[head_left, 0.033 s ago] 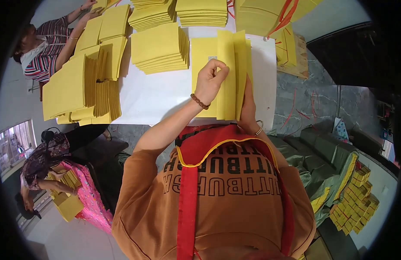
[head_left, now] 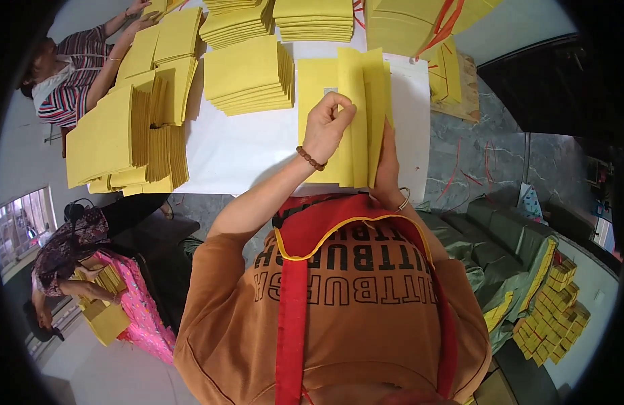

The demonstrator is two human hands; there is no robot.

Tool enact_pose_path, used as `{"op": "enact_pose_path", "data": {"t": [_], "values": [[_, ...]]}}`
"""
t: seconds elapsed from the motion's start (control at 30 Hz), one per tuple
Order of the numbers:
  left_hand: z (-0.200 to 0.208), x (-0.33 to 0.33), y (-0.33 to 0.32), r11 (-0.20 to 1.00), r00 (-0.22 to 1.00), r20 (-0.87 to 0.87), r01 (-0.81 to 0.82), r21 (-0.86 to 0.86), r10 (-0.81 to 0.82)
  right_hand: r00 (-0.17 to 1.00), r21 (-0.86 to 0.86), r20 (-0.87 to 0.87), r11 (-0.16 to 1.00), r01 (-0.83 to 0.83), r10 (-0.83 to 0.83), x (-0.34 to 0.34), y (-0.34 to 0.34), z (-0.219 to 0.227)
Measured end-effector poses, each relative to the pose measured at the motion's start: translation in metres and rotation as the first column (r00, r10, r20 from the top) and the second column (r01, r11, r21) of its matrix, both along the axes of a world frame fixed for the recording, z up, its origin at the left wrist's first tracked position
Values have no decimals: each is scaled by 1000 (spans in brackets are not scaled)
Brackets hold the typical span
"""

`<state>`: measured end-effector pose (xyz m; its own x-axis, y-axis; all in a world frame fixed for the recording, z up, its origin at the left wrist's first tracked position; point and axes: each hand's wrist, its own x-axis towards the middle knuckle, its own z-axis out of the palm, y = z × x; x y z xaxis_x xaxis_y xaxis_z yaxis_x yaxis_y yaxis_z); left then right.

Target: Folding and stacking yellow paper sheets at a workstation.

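A yellow card folder (head_left: 317,152) lies on the white table, with upright folded panels along its right part. My left hand (head_left: 327,128), with a brown bead bracelet at the wrist, rests over the left panel. Its fingers are curled closed with thumb and forefinger together; whether card is pinched inside is hidden. My right hand (head_left: 387,165) is at the outer right side of the folder, fingers stretched along the rightmost raised panel, which covers part of the hand. A small grey patch (head_left: 331,90) shows on the folder just beyond my left hand.
Left of the folder stands a stack of yellow folders (head_left: 241,71), with more stacks (head_left: 106,138) farther left on the white table (head_left: 238,148). A striped-shirt co-worker (head_left: 76,74) reaches in there. Another person (head_left: 62,263) bends at lower left. Red straps (head_left: 443,30) hang at the far right.
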<state>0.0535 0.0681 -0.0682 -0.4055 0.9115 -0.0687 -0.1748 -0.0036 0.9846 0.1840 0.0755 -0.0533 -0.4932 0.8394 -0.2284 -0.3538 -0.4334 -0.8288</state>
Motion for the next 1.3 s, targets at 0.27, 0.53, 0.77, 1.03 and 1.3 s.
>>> {"op": "enact_pose_path", "data": {"t": [0.27,0.53,0.77,1.03,1.3], "values": [[14,4,1,1000,1000,-17,6,14,-6,989,155,149,988,-20,-3,-1,3,-5],[15,3,4,995,997,-56,46,-85,-51,982,245,182,966,-85,40,-4,1,6],[19,3,2,994,994,-73,73,-87,-79,984,245,171,966,-84,42,-3,1,5],[11,3,3,997,997,-14,72,-36,-73,982,248,185,964,-90,44,-1,2,1],[12,0,1,992,997,-32,63,-112,-67,984,238,164,966,-103,65,-1,3,0]]}}
